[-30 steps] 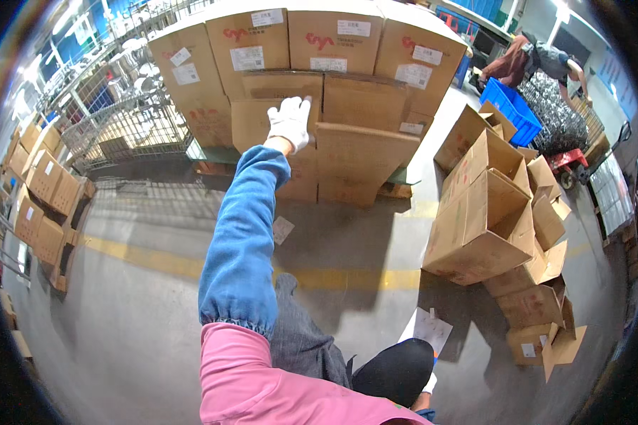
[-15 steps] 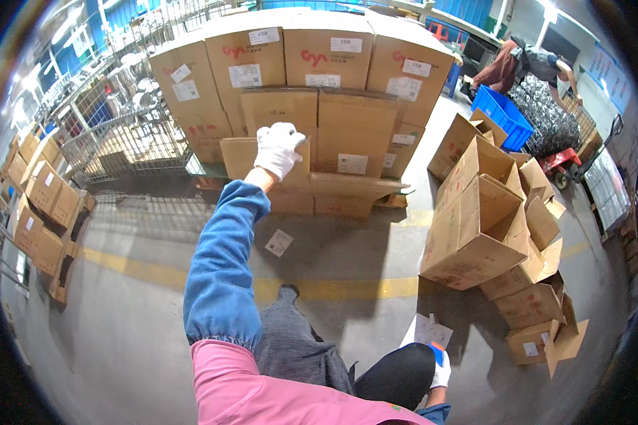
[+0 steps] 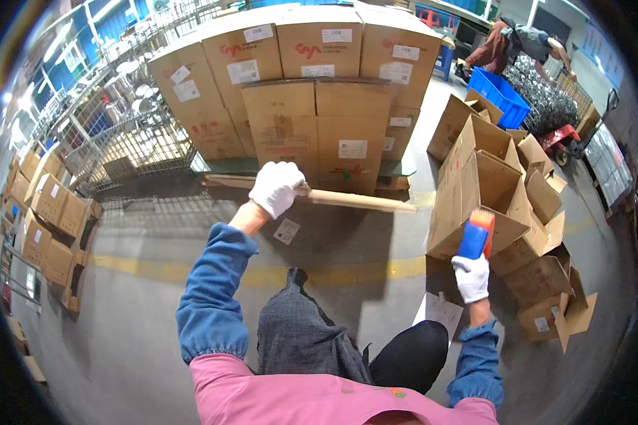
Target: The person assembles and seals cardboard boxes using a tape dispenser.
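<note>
My left hand (image 3: 276,190), in a white glove, is closed on the top edge of a flattened cardboard carton (image 3: 361,201). The carton is seen nearly edge-on, spanning left to right in front of the stacked boxes. At the right, my gloved right hand (image 3: 471,278) grips a blue and orange tape dispenser (image 3: 476,236), raised in front of the open cartons. The dispenser is slightly blurred. Behind the held carton, another flattened carton (image 3: 283,127) leans upright against the stack of closed boxes (image 3: 319,49).
Open empty cartons (image 3: 457,205) crowd the right side. A white sheet (image 3: 439,312) lies by my knee, and a label (image 3: 286,231) is on the floor. Wire cages (image 3: 127,152) and palletised boxes (image 3: 49,198) stand left. A person (image 3: 524,46) bends over beyond a blue crate (image 3: 500,99).
My left hand has pulled the flattened carton down and toward me, tipping its top edge from the stack. My right hand has risen from beside my knee with the tape dispenser.
</note>
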A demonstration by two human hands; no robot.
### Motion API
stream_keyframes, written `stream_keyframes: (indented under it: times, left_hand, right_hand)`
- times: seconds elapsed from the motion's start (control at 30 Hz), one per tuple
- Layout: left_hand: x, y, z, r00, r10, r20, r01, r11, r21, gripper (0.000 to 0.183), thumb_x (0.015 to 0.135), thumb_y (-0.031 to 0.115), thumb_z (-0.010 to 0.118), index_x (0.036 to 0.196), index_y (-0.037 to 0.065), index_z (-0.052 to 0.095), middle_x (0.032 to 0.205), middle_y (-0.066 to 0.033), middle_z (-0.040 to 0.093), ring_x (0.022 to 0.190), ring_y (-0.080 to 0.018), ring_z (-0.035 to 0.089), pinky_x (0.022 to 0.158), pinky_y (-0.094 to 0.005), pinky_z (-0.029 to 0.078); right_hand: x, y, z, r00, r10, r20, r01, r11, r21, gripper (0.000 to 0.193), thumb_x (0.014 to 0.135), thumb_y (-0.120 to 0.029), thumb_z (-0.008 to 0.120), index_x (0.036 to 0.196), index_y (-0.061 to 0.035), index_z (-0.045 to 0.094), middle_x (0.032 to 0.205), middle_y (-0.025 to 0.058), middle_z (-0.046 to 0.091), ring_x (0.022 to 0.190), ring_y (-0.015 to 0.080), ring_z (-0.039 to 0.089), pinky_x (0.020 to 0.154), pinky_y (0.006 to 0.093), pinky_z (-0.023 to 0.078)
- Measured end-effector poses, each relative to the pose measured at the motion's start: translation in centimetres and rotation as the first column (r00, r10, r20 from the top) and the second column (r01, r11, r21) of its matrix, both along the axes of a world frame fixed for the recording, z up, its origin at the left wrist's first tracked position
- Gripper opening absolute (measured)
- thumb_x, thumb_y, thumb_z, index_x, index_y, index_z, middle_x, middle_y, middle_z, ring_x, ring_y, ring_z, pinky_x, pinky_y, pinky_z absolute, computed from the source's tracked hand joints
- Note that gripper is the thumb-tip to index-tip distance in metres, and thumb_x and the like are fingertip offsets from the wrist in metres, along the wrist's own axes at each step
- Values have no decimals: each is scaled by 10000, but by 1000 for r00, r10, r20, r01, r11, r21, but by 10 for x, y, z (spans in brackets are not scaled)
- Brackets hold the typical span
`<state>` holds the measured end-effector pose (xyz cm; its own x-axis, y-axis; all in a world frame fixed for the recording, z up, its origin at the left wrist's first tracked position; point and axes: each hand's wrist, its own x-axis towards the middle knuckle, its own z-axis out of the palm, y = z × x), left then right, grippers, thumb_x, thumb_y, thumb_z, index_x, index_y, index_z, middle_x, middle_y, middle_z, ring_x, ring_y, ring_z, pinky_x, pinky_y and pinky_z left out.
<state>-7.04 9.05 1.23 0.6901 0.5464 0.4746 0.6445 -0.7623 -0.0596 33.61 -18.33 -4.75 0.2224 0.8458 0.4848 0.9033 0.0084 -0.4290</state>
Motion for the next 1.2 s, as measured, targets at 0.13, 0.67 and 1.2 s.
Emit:
stream_keyframes:
  times: [0.13,0.67,1.2]
  left_hand:
    - [-6,-41,99,982,-185,-23,187,979,86,146,637,250,711,713,185,606,691,0,551,723,-231,571,631,-367,407]
    - [46,-49,51,919,-394,1,369,861,-350,272,647,283,741,850,128,647,839,-73,611,813,-298,596,709,-395,476]
    - [42,-35,-50,66,815,576,-75,580,-812,925,728,476,701,1379,-19,268,1369,-279,290,1264,-383,323,1051,-417,293]
  right_hand:
    - [-39,21,86,967,10,255,-42,992,118,169,708,-212,719,815,-84,698,859,134,648,801,276,588,883,401,360]
    - [-84,43,160,854,484,-192,-470,558,-684,400,756,-437,660,751,-38,644,683,103,613,698,217,599,672,332,468]
    - [-71,40,63,916,401,-4,-361,819,-446,249,754,-297,645,845,-66,662,867,159,609,855,341,568,755,407,456]
